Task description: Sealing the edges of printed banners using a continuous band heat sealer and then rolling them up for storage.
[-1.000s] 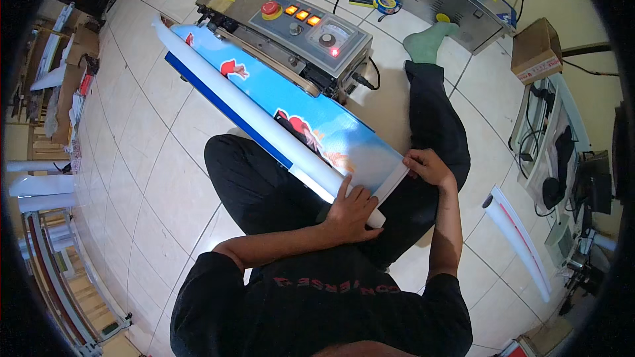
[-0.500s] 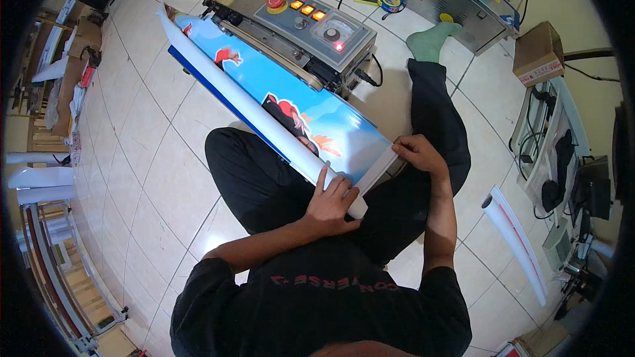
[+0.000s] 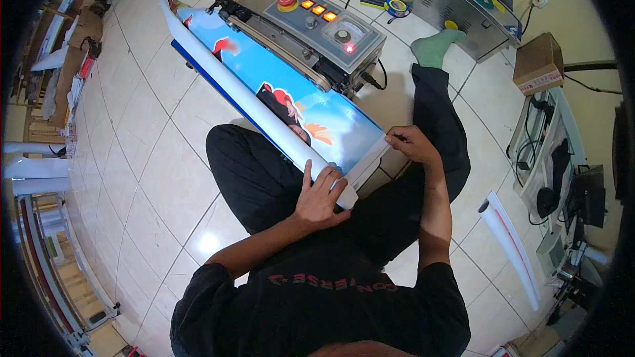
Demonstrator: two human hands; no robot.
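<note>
A printed banner (image 3: 248, 73) with a sky-blue ground and figures in red and black lies slantwise over my lap. Its near side is wound into a long white roll (image 3: 248, 102). My left hand (image 3: 319, 198) curves over the roll's lower right end, fingers on top and thumb on the near side. At the banner's right edge, my right hand (image 3: 413, 143) pinches the corner between thumb and fingers. Along its far side the banner runs beneath the front of a band sealer (image 3: 317, 33), which has a red knob, lit orange switches and a dial.
A blue bar (image 3: 211, 81) shows under the roll. Beyond the sealer are a tape measure (image 3: 397, 6) and a metal machine (image 3: 446, 10). To the right lie a cardboard box (image 3: 539, 63) and another white roll (image 3: 509, 251). My green-socked foot (image 3: 436, 46) rests beside the sealer.
The banner and both hands have slid a little up and left along the sealer. The whole view has also shifted slightly.
</note>
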